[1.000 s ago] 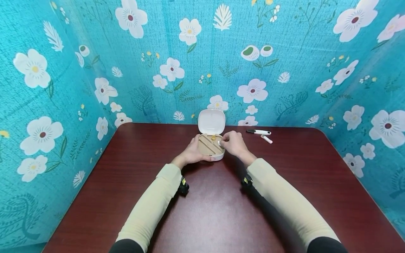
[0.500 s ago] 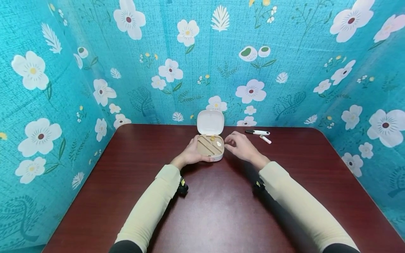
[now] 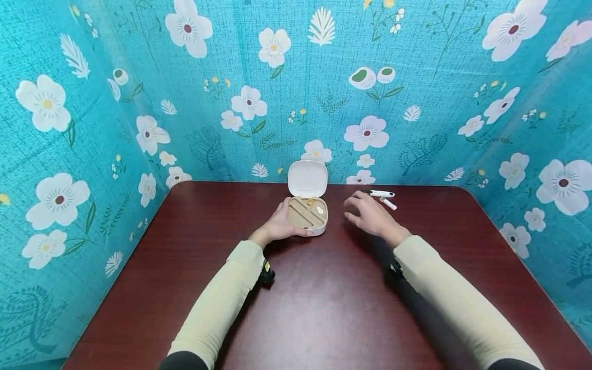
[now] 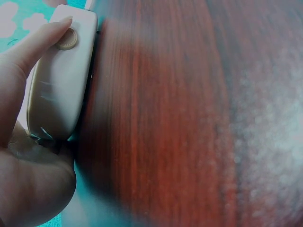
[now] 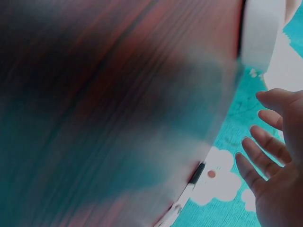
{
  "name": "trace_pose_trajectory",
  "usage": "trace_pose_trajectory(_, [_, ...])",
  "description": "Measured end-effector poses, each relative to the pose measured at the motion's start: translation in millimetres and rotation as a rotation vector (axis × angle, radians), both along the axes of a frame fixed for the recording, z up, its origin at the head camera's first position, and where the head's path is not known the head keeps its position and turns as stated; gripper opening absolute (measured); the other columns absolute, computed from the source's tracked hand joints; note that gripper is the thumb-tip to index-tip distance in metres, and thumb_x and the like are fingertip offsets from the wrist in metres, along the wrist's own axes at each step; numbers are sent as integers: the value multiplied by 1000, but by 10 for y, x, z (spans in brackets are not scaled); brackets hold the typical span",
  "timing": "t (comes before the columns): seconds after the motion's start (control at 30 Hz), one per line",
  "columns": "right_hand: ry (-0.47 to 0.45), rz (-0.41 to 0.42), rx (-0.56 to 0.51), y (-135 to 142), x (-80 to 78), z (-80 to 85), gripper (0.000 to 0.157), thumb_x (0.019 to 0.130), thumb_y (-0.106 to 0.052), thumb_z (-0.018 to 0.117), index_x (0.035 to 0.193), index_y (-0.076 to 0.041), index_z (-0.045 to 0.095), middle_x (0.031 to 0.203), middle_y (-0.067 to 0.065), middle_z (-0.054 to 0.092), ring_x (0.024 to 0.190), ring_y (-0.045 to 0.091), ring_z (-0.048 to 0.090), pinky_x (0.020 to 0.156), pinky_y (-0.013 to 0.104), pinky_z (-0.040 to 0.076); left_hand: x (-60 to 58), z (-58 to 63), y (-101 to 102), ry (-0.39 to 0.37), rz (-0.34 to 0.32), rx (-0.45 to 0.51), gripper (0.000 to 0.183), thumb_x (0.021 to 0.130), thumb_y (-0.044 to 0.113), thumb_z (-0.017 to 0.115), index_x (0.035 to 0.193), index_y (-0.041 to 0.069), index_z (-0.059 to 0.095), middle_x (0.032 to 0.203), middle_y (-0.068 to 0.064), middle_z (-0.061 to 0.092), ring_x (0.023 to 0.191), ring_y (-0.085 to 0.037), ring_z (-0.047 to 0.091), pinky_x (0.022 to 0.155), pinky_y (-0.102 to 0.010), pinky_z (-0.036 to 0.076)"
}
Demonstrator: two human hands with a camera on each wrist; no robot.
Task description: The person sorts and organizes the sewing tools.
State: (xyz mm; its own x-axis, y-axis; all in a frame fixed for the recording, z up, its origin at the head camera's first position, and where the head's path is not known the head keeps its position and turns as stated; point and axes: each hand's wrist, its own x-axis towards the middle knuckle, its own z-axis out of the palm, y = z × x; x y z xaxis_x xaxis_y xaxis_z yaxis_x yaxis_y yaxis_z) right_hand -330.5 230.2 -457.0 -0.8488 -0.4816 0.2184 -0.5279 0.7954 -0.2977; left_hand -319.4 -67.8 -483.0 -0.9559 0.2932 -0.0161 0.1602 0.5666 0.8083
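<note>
A small white jewelry box (image 3: 307, 179) stands on the table with its lid raised at the back. Its beige insert (image 3: 300, 218) has slanted slots, a gold-coloured ring (image 3: 310, 202) at the back and a small white piece (image 3: 320, 209) at the right. My left hand (image 3: 279, 222) grips the box from the left, fingers along its side. In the left wrist view the thumb (image 4: 40, 45) lies across the front wall beside a round button (image 4: 67, 39). To the right of the box, apart from it, my right hand (image 3: 373, 215) hovers with nothing in its relaxed, spread fingers (image 5: 255, 158).
Behind my right hand lie a white pen-like tool (image 3: 381, 193) with a dark tip and a short white-and-pink stick (image 3: 388, 203). A dark red wooden table (image 3: 314, 308) carries everything. Blue flowered cloth (image 3: 296, 92) hangs around its back and sides.
My right hand has let go of the small white piece, leaving it on the insert. It has moved right, away from the box, its fingers loosening. My left hand keeps its hold.
</note>
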Motion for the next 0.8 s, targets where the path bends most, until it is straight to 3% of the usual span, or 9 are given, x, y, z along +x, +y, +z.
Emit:
trace_pose_trajectory(0.3, [62,0,116,270,-57,-64,25,94,-18,74,115,-4,71,113,13,61,105,31,59,90,51,51,4,0,4,-19,6,16,116,63,38,98,154,13,30,140,-12,44,126,-28,46,110,-44,38])
trace_pose_trajectory(0.6, [45,-109,150,530,-95,-93,29,93,-16,74,117,-2,69,115,19,59,105,37,55,90,55,47,-23,-15,-2,-20,-1,28,116,63,39,98,153,13,31,138,-11,45,125,-26,46,108,-43,39])
trace_pose_trajectory(0.8, [-8,-207,202,704,-132,-133,43,95,-18,71,131,3,62,129,26,53,113,42,50,93,58,46,-21,-14,-6,-25,-2,14,115,63,40,98,153,14,31,137,-10,45,125,-26,46,108,-43,39])
